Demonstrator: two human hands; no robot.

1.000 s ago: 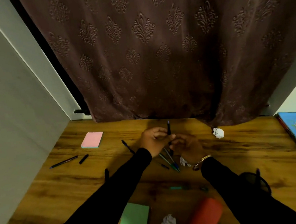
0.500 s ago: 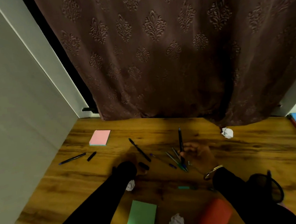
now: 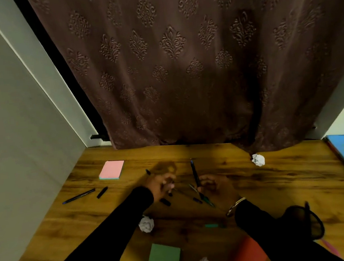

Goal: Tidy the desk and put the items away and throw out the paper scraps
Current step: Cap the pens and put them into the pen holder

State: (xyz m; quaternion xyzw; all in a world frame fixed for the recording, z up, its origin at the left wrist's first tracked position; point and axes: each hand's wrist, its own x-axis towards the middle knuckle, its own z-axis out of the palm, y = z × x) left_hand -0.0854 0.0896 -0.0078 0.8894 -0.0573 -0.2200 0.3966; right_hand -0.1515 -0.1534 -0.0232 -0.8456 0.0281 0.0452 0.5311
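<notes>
Now the wooden surface (image 3: pixel 278 183) shows a crumpled paper scrap (image 3: pixel 146 223) newly dropped beside the left sleeve. The left hand (image 3: pixel 161 184) has moved out to close on a black pen (image 3: pixel 148 172), while the right hand (image 3: pixel 213 186) still grips 1 slim pen (image 3: pixel 194 172); gathering continues, scraps remain.

L hand (image 3: pixel 161 185) curled, palm down; R hand (image 3: pixel 214 186) fisted; both arms outstretched.
</notes>
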